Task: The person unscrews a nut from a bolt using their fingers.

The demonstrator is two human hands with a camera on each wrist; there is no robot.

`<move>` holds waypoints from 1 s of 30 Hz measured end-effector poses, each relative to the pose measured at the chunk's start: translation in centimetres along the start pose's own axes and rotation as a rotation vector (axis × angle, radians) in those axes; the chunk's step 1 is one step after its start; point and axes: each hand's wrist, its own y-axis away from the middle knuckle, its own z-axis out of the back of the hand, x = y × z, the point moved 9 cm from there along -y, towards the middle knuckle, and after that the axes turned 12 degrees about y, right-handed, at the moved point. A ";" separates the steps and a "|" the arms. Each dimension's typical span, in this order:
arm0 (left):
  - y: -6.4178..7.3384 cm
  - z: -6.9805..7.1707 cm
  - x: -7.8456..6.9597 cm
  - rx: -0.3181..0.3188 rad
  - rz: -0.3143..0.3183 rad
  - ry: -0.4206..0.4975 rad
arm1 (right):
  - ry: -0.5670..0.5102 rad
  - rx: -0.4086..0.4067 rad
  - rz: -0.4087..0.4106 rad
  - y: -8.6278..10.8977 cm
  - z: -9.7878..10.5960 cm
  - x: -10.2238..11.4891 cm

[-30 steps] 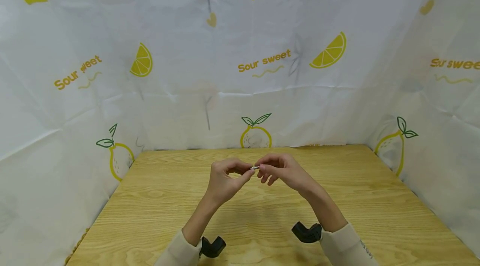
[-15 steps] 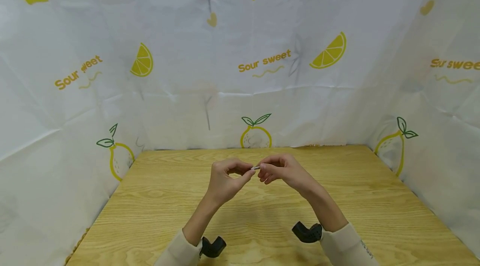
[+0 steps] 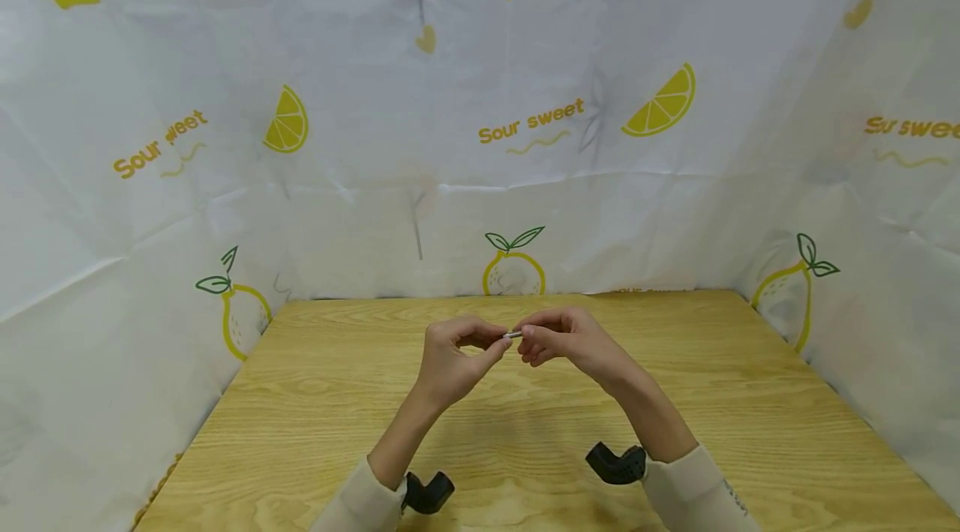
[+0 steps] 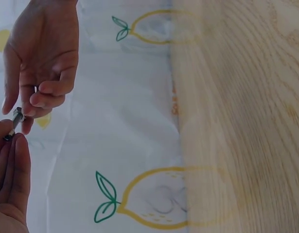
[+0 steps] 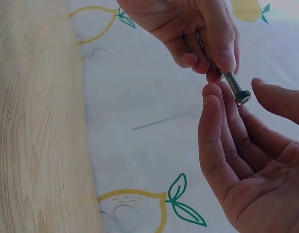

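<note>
A small silver bolt [image 5: 234, 86] with a hex head and threaded shank is held above the table, between both hands. My left hand [image 3: 452, 361] pinches the threaded end between thumb and fingertips. In the right wrist view this left hand [image 5: 188, 29] comes from the top and covers the shank's tip, so whether a nut sits there is hidden. My right hand [image 3: 573, 342] is at the head end. Its thumb [image 5: 278, 99] stands slightly apart from the bolt head, and its fingers [image 5: 227, 131] lie extended close beside the bolt. The left wrist view has the bolt [image 4: 16, 119] partly covered by fingertips.
Below the hands spreads a wood-grain table [image 3: 337, 415]. White sheets [image 3: 360, 223] printed with lemons enclose its back and sides. Black wrist-camera mounts [image 3: 429, 493] stick out from both cream sleeves [image 3: 693, 486].
The hands stay almost in place. My right thumb and fingers have shifted slightly at the bolt's end, a little to the right, and the other right fingers have drawn in a bit.
</note>
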 end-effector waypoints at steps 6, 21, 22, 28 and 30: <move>0.0 0.0 -0.1 -0.002 -0.001 -0.009 | -0.005 0.000 0.009 0.0 0.0 0.0; 0.0 0.0 -0.1 -0.003 0.025 -0.004 | -0.033 0.002 0.031 0.1 0.1 0.0; 0.0 0.0 -0.1 -0.004 0.028 -0.005 | -0.036 0.003 0.036 0.1 0.1 0.1; 0.0 -0.1 0.1 -0.006 0.064 -0.006 | -0.028 0.009 0.024 0.2 0.1 0.1; 0.0 -0.1 0.1 -0.005 0.068 -0.008 | -0.024 0.007 0.007 0.2 0.1 0.0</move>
